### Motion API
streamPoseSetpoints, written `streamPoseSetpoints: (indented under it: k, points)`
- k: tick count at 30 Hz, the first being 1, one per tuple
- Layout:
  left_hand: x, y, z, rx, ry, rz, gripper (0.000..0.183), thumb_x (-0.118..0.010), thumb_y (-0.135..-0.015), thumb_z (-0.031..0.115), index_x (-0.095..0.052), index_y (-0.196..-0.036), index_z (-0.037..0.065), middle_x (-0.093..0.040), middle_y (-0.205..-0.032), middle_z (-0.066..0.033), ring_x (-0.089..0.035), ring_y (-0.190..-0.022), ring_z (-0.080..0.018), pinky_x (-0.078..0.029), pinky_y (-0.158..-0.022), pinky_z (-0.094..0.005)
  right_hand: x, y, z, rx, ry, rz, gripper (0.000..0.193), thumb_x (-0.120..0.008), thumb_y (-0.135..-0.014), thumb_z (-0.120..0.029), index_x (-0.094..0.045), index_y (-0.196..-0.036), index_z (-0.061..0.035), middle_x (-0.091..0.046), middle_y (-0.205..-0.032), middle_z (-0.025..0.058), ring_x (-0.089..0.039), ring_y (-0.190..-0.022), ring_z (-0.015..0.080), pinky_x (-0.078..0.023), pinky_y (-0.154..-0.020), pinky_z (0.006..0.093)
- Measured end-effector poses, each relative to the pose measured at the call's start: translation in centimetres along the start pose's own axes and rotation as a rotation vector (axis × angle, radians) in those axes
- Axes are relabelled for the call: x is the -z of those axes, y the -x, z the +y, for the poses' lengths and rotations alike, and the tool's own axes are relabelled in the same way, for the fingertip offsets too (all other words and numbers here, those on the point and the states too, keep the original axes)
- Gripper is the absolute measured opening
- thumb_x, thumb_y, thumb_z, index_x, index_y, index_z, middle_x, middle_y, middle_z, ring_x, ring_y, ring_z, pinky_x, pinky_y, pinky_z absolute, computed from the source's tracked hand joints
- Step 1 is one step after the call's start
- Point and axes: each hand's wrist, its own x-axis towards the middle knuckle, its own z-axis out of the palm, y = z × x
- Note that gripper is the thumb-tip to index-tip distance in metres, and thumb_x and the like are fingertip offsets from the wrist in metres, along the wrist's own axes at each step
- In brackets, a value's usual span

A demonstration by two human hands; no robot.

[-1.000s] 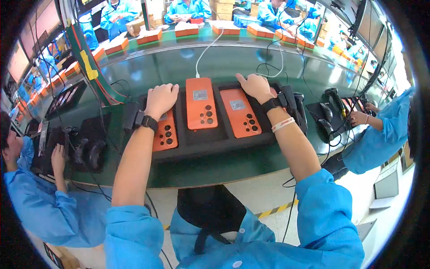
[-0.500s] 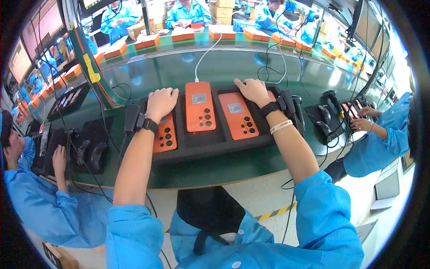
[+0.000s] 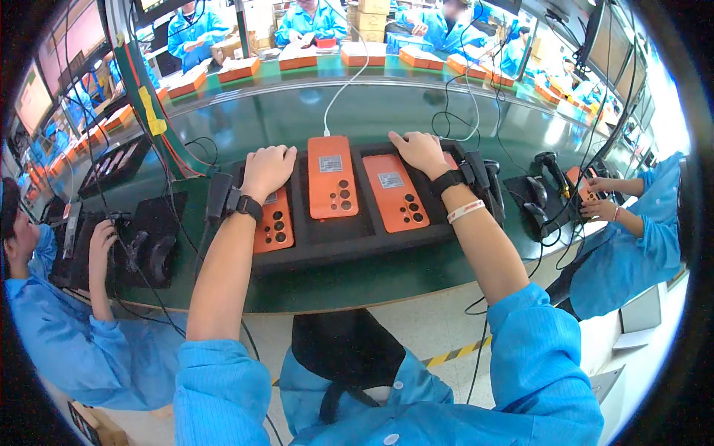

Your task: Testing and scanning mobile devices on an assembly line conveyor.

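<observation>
A black foam tray (image 3: pixel 349 241) with compartments lies on the green table before me. My left hand (image 3: pixel 269 171) is closed over its far left part, fingers bent down over the rim and covering the upper end of the left orange phone (image 3: pixel 275 219). The middle orange phone (image 3: pixel 332 197) lies camera side up, a white cable (image 3: pixel 326 123) running into its far end. To its right, another orange phone (image 3: pixel 393 189) rests tilted in its compartment. My right hand (image 3: pixel 422 154) is closed over the far right rim, partly covering a further orange piece (image 3: pixel 450 159). Both hands' fingertips are hidden.
Black devices are strapped at my wrists. Co-workers in blue sit left and right; the right one's hands (image 3: pixel 601 197) hold an orange phone. Black handheld devices (image 3: pixel 547 186) and loose cables lie beside the tray. A green post (image 3: pixel 149 104) stands behind left. Orange boxes (image 3: pixel 364 53) line the far bench.
My hands and the tray have stayed put. The left co-worker's hand has lifted a little, and the right co-worker has raised an orange phone.
</observation>
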Motion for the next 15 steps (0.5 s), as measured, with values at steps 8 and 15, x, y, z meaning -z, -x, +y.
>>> streamPoseSetpoints:
  k: [8, 15]
  points:
    - [-0.17, -0.21, 0.03, 0.003, -0.005, 0.016, 0.045, -0.037, -0.096, 0.036, -0.067, -0.088, 0.004, -0.068, -0.093, -0.0197, -0.063, -0.092, -0.0386, -0.043, -0.089, -0.0499, 0.11, 0.03, 0.04, -0.006, -0.023, -0.004, 0.066, -0.036, -0.093, -0.056, -0.070, -0.093, 0.0005, -0.067, -0.101, 0.0226, -0.058, -0.106, 0.0404, -0.034, -0.102, 0.0454]
    - [-0.07, -0.27, 0.01, -0.002, -0.014, -0.014, 0.044, -0.037, -0.097, 0.037, -0.066, -0.091, 0.004, -0.067, -0.095, -0.0206, -0.060, -0.095, -0.0404, -0.043, -0.087, -0.0513, 0.22, 0.05, -0.02, -0.020, -0.031, -0.004, 0.065, -0.037, -0.093, -0.055, -0.071, -0.093, 0.0002, -0.067, -0.102, 0.0222, -0.057, -0.107, 0.0397, -0.034, -0.103, 0.0455]
